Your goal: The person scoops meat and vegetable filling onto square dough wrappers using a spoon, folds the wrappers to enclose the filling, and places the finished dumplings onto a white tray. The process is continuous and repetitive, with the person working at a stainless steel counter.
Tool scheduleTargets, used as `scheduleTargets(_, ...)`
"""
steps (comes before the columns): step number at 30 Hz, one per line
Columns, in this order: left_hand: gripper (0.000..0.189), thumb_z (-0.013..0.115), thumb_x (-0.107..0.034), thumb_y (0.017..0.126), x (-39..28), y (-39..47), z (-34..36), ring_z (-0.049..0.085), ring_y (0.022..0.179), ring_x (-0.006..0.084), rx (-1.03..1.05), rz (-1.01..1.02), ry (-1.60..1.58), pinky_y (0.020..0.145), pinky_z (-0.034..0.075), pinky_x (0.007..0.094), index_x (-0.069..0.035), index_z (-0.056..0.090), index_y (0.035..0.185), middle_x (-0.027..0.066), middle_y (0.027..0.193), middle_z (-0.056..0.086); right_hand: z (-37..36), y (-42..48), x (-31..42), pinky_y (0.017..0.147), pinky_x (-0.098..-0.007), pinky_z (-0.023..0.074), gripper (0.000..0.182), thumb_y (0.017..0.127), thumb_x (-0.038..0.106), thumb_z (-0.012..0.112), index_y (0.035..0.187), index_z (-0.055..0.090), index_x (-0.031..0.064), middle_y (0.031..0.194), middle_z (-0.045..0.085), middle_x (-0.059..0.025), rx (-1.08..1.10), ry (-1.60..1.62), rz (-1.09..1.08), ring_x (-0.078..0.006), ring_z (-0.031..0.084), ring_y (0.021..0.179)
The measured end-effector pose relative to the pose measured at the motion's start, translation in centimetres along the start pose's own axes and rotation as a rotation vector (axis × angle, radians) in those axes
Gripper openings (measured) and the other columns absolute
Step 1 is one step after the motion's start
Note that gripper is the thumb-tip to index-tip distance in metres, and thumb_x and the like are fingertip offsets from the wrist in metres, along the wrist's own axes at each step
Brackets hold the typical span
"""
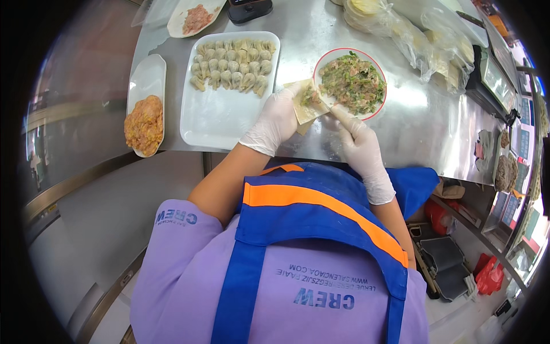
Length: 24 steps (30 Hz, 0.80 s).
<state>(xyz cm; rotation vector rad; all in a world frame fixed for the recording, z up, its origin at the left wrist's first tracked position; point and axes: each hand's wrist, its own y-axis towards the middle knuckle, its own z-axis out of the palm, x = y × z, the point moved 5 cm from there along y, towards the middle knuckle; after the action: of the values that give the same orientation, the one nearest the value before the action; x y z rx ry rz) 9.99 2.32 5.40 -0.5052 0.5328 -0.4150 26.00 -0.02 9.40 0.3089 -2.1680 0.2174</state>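
My left hand (278, 117), in a white glove, holds a square dough wrapper (307, 112) with a dab of green and pink filling on it. At least one more wrapper shows beneath. The gloved right hand (359, 137) has its fingertips by the wrapper's right edge; a thin tool may be between them, but the fingers hide most of it. Just beyond is a red-rimmed plate (385, 84) heaped with minced meat and chopped greens (352, 81). To the left lies a white tray (223, 122) with rows of folded wontons (232, 64) across its far half.
An oval dish (146, 79) with orange-tinted mince (145, 124) sits at the table's left edge. Farther back are a dish of pink mince (197, 19) and a black device (249, 10). Bagged wrappers (399, 30) and a scale (494, 81) stand at right.
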Motion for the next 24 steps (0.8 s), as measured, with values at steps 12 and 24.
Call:
scheduleTargets(12, 0.039, 0.034, -0.016, 0.097, -0.6, -1.5, 0.6, 0.051, 0.114, 0.0337, -0.071, -0.004, -0.155, 0.1, 0.042, 0.0453, 0.011, 0.036, 0.125, 0.0237, 0.123, 0.048, -3.6, -1.9, 2.3, 0.056, -0.0357, 0.049, 0.032, 0.076, 0.008, 0.058, 0.106, 0.067, 0.0164, 0.073, 0.057, -0.0085, 0.031, -0.219, -0.167, -0.027, 0.06, 0.064)
scheduleTargets(24, 0.033, 0.041, -0.013, 0.096, -1.4, -1.7, -0.8, 0.055, 0.107, 0.0283, -0.086, 0.129, -0.012, 0.094, 0.047, 0.0396, 0.009, 0.044, 0.119, 0.0196, 0.114, 0.054, -3.5, -1.2, 2.3, 0.067, -0.0271, 0.0478, 0.033, 0.08, 0.002, 0.055, 0.111, 0.064, 0.0072, 0.085, 0.064, -0.0142, 0.083, -0.072, -0.023, -0.0193, 0.062, 0.071)
